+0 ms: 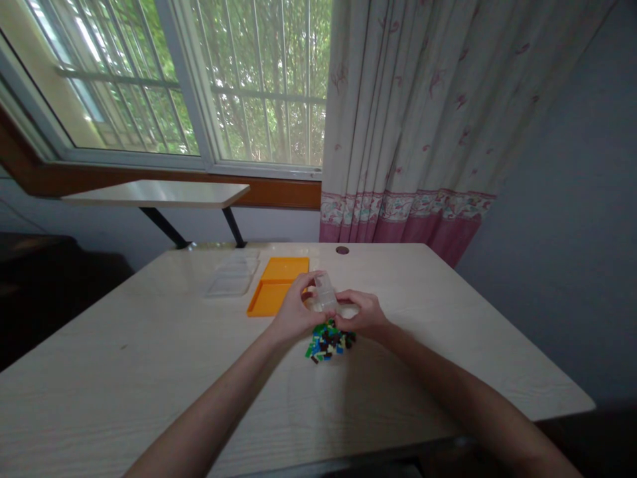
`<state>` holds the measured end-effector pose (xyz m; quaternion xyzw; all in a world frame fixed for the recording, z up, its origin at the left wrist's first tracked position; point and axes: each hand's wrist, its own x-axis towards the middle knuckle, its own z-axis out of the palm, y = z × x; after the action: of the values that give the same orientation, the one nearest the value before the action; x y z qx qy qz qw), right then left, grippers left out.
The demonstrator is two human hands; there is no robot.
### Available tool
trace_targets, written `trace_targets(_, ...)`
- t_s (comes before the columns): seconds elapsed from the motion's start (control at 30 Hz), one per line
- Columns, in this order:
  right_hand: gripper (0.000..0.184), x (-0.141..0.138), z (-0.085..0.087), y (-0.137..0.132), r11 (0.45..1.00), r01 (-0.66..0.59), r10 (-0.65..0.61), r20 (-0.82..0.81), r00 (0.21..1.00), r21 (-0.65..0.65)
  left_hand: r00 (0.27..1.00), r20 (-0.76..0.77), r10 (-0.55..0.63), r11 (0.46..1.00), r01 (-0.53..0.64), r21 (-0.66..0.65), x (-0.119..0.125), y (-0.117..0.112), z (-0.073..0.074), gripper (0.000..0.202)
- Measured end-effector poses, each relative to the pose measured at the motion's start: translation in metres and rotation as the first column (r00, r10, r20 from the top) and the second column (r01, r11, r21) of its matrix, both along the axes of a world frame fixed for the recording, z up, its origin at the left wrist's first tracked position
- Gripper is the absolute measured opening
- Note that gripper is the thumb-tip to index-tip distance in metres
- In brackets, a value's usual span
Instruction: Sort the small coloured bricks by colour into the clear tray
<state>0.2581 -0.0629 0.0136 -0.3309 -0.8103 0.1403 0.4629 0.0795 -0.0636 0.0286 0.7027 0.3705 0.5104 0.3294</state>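
A small clear plastic box (pixel 325 292) is held tilted above the table between both hands. My left hand (pixel 297 311) grips its left side, thumb below and fingers curled over the top. From the other side, my right hand (pixel 362 312) closes on the box's lower right edge, where a pale clear part, perhaps its lid, shows by the fingers. Directly beneath lies a heap of small building bricks (pixel 328 342) in green, blue, dark brown and cream. The hands hide part of the box and the heap's far edge.
Behind my left hand lies an open orange tray (pixel 286 269) with two halves. Left of it rests a clear compartment tray (pixel 233 275). A raised shelf (pixel 164 192) stands at the table's back left, and a round cable hole (pixel 342 250) sits near the back edge.
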Motion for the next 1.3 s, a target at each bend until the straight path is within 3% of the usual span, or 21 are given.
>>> trace_targets(0.1,0.021,0.005,0.003,0.004,0.995,0.016,-0.025,-0.088,0.996,-0.1,0.997,0.04,-0.068,0.997,0.069,-0.024,-0.004,0.001,0.0,0.066)
trace_targets(0.17,0.015,0.012,0.006,0.01,0.98,0.023,-0.064,-0.205,0.977,-0.199,0.982,0.089,-0.167,0.982,0.174,-0.078,-0.008,0.001,0.001,0.067)
trace_targets(0.27,0.011,0.023,0.007,0.024,0.92,-0.09,-0.088,-0.428,0.9,-0.381,0.916,0.232,-0.328,0.912,0.371,-0.173,-0.011,0.0,0.002,0.073)
trace_targets(0.37,0.021,0.028,0.003,0.035,0.748,-0.338,-0.135,-0.631,0.764,-0.57,0.812,0.408,-0.418,0.81,0.536,-0.237,-0.012,-0.001,0.003,0.072)
trace_targets(0.47,0.024,0.027,-0.005,0.037,0.545,-0.533,-0.187,-0.714,0.675,-0.647,0.719,0.509,-0.472,0.705,0.655,-0.272,-0.013,-0.002,0.001,0.071)
trace_targets(0.5,0.024,0.027,-0.007,0.036,0.506,-0.57,-0.194,-0.73,0.656,-0.647,0.705,0.529,-0.473,0.686,0.671,-0.282,-0.013,-0.002,0.0,0.071)
trace_targets(0.57,0.028,0.028,-0.008,0.034,0.478,-0.622,-0.189,-0.765,0.616,-0.62,0.707,0.556,-0.436,0.689,0.66,-0.299,-0.015,-0.001,-0.002,0.072)
trace_targets(0.67,0.039,0.032,-0.008,0.034,0.534,-0.639,-0.103,-0.793,0.6,-0.553,0.773,0.573,-0.273,0.778,0.528,-0.341,-0.017,0.004,-0.006,0.068)
trace_targets(0.73,0.052,0.033,-0.01,0.034,0.595,-0.587,-0.024,-0.742,0.67,-0.55,0.814,0.566,-0.134,0.835,0.4,-0.377,-0.017,0.008,-0.007,0.063)
trace_targets(0.8,0.072,0.032,-0.013,0.036,0.641,-0.514,0.034,-0.647,0.762,-0.571,0.839,0.543,-0.046,0.859,0.311,-0.407,-0.016,0.011,-0.009,0.06)
trace_targets(0.9,0.091,0.027,-0.018,0.037,0.704,-0.416,0.064,-0.532,0.844,-0.575,0.873,0.487,-0.019,0.863,0.26,-0.433,-0.014,0.013,-0.01,0.06)
trace_targets(1.07,0.097,0.025,-0.017,0.034,0.795,-0.318,0.09,-0.417,0.904,-0.517,0.942,0.332,-0.046,0.882,0.194,-0.429,-0.012,0.011,-0.011,0.06)
trace_targets(1.13,0.098,0.029,-0.016,0.035,0.821,-0.28,0.09,-0.371,0.924,-0.498,0.985,0.16,-0.062,0.915,0.12,-0.386,-0.017,0.011,-0.011,0.063)
trace_targets(1.2,0.095,0.036,-0.015,0.038,0.845,-0.224,0.069,-0.315,0.947,-0.486,0.992,-0.127,-0.02,0.955,-0.018,-0.297,-0.025,0.011,-0.012,0.069)
trace_targets(1.3,0.084,0.046,-0.019,0.045,0.854,-0.12,0.018,-0.203,0.979,-0.506,0.864,-0.494,0.091,0.984,-0.155,-0.09,-0.041,0.015,-0.017,0.069)
